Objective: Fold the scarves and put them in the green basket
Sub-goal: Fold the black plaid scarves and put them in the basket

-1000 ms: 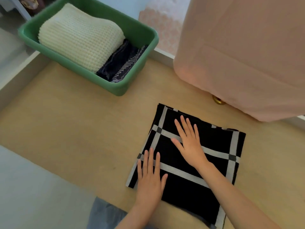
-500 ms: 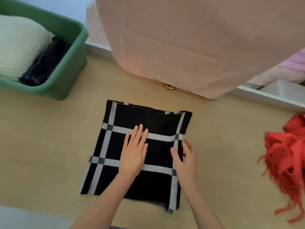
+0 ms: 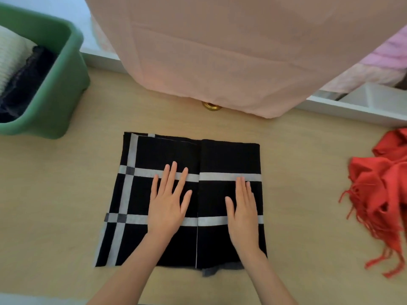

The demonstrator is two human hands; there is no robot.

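Note:
A black scarf with pale grey grid stripes (image 3: 141,194) lies flat on the wooden table in front of me, its right third folded over toward the middle. My left hand (image 3: 169,201) rests flat on the scarf's centre with fingers spread. My right hand (image 3: 243,208) presses flat on the folded-over right panel. The green basket (image 3: 55,102) stands at the far left; a cream knitted scarf (image 3: 8,60) and a dark folded scarf (image 3: 24,84) lie inside it. A red fringed scarf (image 3: 383,194) lies crumpled at the right edge.
A large pale pink cloth (image 3: 220,51) hangs over the back of the table, hiding what is behind it. A small brass knob (image 3: 211,106) shows under its hem. A white ledge (image 3: 352,106) runs along the table's far side.
The scarf's right side has been folded over toward the middle and my right hand now lies flat on it. My view has shifted right, so the basket sits farther left.

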